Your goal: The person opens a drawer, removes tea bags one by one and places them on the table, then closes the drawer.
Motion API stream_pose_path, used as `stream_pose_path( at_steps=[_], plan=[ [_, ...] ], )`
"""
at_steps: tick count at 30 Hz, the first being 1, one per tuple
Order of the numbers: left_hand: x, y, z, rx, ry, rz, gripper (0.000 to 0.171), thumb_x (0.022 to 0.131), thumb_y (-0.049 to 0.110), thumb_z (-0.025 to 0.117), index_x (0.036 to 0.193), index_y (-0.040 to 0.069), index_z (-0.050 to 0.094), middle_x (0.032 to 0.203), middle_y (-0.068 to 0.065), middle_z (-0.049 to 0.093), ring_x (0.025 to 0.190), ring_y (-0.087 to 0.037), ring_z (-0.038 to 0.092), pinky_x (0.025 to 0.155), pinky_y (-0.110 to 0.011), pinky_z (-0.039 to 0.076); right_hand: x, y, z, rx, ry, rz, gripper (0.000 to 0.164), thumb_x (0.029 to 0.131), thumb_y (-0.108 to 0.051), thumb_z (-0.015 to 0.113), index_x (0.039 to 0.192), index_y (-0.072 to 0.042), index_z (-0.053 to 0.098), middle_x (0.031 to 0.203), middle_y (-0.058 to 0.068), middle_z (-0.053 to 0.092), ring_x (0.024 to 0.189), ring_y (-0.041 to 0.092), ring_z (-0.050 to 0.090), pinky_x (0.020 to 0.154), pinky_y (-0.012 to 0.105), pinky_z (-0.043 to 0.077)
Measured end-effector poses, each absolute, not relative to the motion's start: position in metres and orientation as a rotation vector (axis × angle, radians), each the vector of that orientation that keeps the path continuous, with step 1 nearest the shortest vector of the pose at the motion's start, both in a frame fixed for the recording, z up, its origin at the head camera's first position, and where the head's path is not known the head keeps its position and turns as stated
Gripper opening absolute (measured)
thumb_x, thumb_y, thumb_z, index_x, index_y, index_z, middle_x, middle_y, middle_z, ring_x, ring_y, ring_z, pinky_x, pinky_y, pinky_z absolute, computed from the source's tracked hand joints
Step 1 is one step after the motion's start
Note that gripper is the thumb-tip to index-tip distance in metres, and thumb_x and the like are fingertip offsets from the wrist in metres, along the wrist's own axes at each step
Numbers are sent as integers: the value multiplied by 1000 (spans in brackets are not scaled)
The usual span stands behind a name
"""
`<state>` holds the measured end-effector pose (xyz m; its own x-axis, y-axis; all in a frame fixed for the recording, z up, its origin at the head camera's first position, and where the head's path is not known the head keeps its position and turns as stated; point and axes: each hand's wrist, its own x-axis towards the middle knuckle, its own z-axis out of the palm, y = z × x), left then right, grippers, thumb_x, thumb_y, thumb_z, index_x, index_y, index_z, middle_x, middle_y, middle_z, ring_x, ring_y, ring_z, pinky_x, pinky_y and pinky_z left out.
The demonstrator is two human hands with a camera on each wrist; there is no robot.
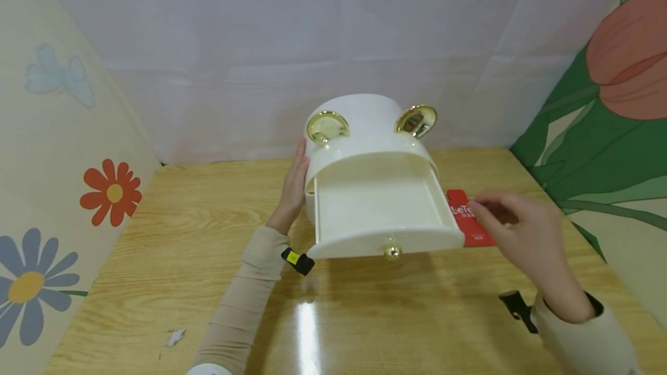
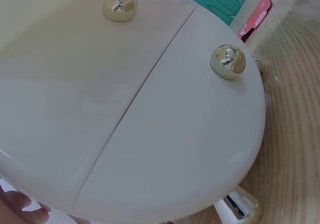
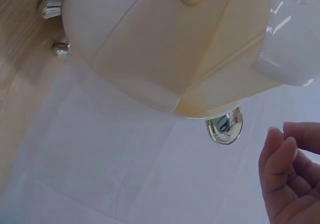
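Observation:
A white rounded storage box with two round gold ears stands on the table. Its upper drawer is pulled out toward me, the white floor showing, with a small gold knob on its front. My left hand rests against the box's left side, fingers extended along it; a few fingertips show at the lower left of the left wrist view. To the right of the drawer, my right hand hovers with loosely curled fingers and holds nothing. In the left wrist view, the lower drawer front has its own knob.
A red packet with white lettering lies right of the box, partly behind my right hand in the head view. A torn white scrap is on the wooden table at the front left. A white cloth hangs behind; painted panels flank both sides.

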<state>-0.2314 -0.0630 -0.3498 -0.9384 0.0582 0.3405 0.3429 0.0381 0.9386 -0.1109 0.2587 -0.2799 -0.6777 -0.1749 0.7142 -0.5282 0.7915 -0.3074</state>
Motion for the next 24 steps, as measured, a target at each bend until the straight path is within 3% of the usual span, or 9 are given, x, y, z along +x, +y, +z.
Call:
stream_pose_path(
  at_steps=[6, 9, 12, 15, 24],
  plan=[
    [-232, -66, -348, -424, -2124, -2006, 50, 100, 17, 23, 146, 1, 10, 151, -11, 7, 136, -17, 6, 111, -28, 6, -101, 246, -276, 625, -2234, 627, 15, 66, -5, 76, 80, -9, 70, 70, 0, 66, 60, -11, 49, 52, 10, 43],
    [-232, -67, -349, -421, -2128, -1992, 50, 100, 18, 23, 146, 2, 10, 151, -12, 7, 136, -17, 7, 111, -28, 6, -98, 239, -274, 711, -2198, 647, 10, 71, -13, 74, 79, -8, 70, 67, -2, 64, 56, -6, 50, 48, 13, 43],
    [-231, -67, -350, -422, -2114, -1977, 51, 100, 22, 23, 147, 4, 11, 151, -11, 8, 136, -14, 8, 111, -26, 6, -96, 233, -273, 764, -2181, 659, 24, 82, -30, 66, 79, -6, 70, 67, -1, 64, 55, -4, 51, 47, 12, 43],
    [-231, -66, -351, -421, -2105, -1959, 53, 100, 26, 24, 147, 5, 12, 151, -9, 9, 135, -13, 9, 110, -26, 6, -93, 228, -271, 769, -2162, 663, 42, 87, -43, 55, 79, -5, 70, 71, 2, 66, 55, -3, 52, 49, 11, 45],
    [-230, -66, -351, -418, -2105, -1955, 55, 99, 29, 23, 147, 4, 12, 151, -8, 9, 135, -13, 9, 111, -27, 6, -82, 210, -272, 860, -2119, 677, 42, 89, -45, 50, 75, -11, 69, 70, -5, 63, 55, -2, 46, 45, 12, 41]
  ],
)
